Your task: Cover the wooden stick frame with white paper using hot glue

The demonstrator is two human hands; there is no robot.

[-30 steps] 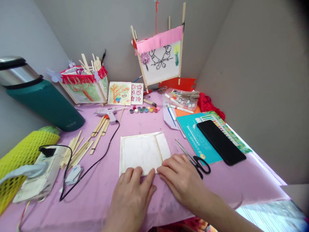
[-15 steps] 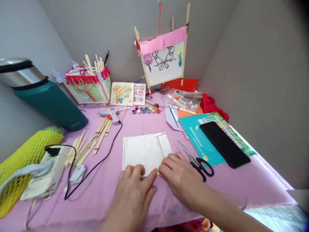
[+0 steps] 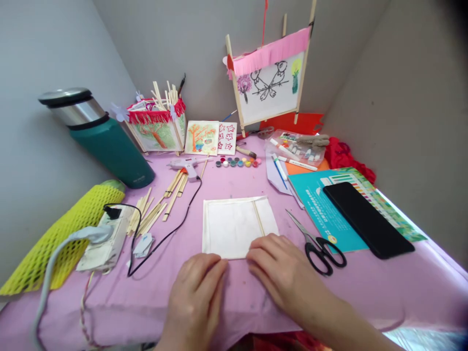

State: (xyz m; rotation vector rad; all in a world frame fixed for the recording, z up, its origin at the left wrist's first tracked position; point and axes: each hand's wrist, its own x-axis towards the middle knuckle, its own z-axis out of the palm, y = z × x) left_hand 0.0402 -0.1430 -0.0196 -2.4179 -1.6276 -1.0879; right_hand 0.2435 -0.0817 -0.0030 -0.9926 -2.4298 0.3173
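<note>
A white paper panel framed with thin wooden sticks (image 3: 236,225) lies flat on the pink tablecloth (image 3: 219,185). My right hand (image 3: 283,270) rests palm down with its fingers spread over the panel's near right corner. My left hand (image 3: 195,297) lies flat on the cloth just below the panel's near edge, fingers together and stretched out, holding nothing. Black-handled scissors (image 3: 318,241) lie shut to the right of my right hand.
A glue gun (image 3: 188,165) with a black cord, loose wooden sticks (image 3: 161,202) and a power strip (image 3: 104,236) lie left. A green flask (image 3: 104,139), paint pots (image 3: 237,162), painted lantern panels (image 3: 270,78), markers, a teal book and a black phone (image 3: 367,219) ring the table.
The view has swung left and tilted. My left hand has slid back off the panel's near edge onto the cloth. My right hand stays on the near right corner.
</note>
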